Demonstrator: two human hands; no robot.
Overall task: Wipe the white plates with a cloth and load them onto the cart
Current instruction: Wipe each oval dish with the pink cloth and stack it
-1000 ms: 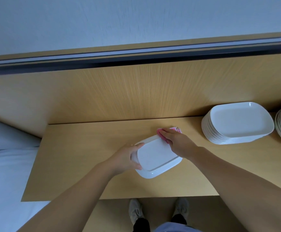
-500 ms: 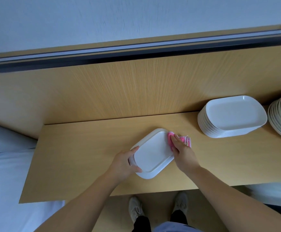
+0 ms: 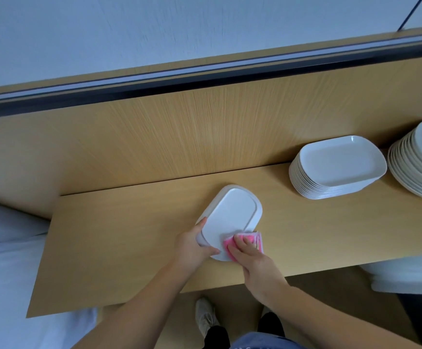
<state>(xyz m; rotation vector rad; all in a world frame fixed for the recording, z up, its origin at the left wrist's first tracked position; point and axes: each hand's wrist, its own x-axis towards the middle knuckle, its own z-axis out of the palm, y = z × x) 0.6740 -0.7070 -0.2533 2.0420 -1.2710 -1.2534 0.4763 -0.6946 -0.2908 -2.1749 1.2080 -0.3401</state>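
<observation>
A white rectangular plate point(image 3: 231, 217) is tilted over the wooden table point(image 3: 129, 248), underside up. My left hand point(image 3: 192, 250) grips its near left edge, thumb on the underside. My right hand point(image 3: 252, 263) presses a folded pink cloth point(image 3: 248, 241) against the plate's near right corner, fingers laid over the cloth. A stack of several white rectangular plates point(image 3: 335, 167) stands at the table's back right. No cart is in view.
A second stack of round cream plates point(image 3: 421, 162) sits at the far right edge. A wooden back panel point(image 3: 179, 137) rises behind the table. A white bed point(image 3: 6, 273) lies to the left. A white object point(image 3: 406, 275) sits below the table's right end.
My right hand has slid the pink cloth from the plate's far edge round its right side to the near right corner. The plate has turned a little in my left hand.
</observation>
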